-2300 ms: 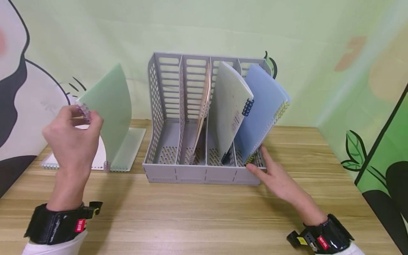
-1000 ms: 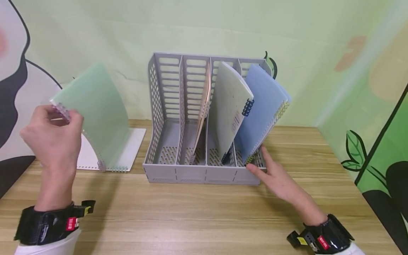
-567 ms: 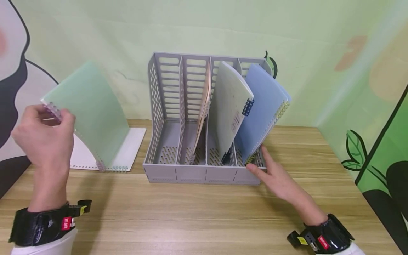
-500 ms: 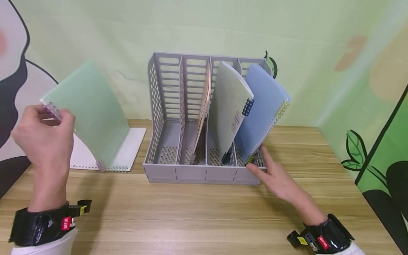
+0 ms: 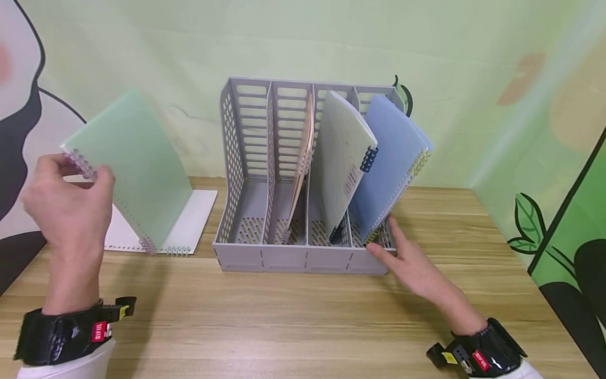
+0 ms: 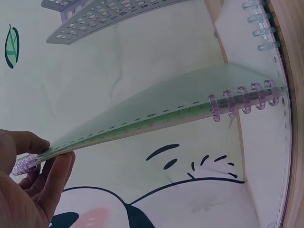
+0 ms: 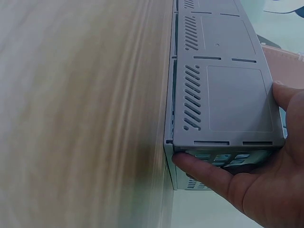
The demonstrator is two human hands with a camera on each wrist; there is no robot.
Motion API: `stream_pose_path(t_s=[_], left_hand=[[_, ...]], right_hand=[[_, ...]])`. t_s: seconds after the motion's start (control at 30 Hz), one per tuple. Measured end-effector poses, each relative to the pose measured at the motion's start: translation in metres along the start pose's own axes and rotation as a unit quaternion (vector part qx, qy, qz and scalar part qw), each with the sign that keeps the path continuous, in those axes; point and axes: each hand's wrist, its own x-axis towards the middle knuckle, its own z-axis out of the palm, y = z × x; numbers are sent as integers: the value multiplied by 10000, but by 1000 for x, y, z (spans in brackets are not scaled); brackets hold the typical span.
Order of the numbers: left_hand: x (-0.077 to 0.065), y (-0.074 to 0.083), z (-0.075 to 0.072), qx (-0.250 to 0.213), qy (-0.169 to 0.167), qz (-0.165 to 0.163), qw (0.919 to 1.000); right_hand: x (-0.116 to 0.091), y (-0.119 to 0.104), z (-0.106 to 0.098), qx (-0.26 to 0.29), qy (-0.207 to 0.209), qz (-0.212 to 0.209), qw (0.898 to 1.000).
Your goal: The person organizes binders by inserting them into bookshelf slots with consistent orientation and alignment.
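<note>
I see the left hand [image 5: 70,205], pinching the green notebook [image 5: 139,168], has drifted toward frame left, leaving it tilted outside the rack [image 5: 284,259], whose lower-right corner the right hand [image 5: 411,263] grips.

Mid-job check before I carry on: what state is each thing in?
Green notebook: looks closed, raised, tilted
Left fingers: pinching it near upper rings
White notebook: flat on table
Grey organizer: upright
Right fingers: gripping its right front corner
Pink notebook: leaning, second compartment from left
Pale notebook: leaning, third
Blue notebook: leaning, fourth
</note>
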Motion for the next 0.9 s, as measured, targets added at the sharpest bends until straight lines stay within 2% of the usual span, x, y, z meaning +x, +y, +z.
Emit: stream_pose_path(t_s=[0.1, 0.23, 0.5, 0.9], left_hand=[[-1, 1, 0, 129, -217, -122, 9996], [-1, 3, -2, 126, -337, -171, 9992], [-3, 10, -6, 94, -623, -180, 9979], [-1, 5, -8, 47, -898, -69, 9959]], right_hand=[[0, -1, 0, -9, -15, 28, 10000], [-1, -1, 0, -14, -21, 33, 10000], [0, -1, 0, -2, -14, 0, 10000], [0, -1, -1, -36, -8, 20, 10000]])
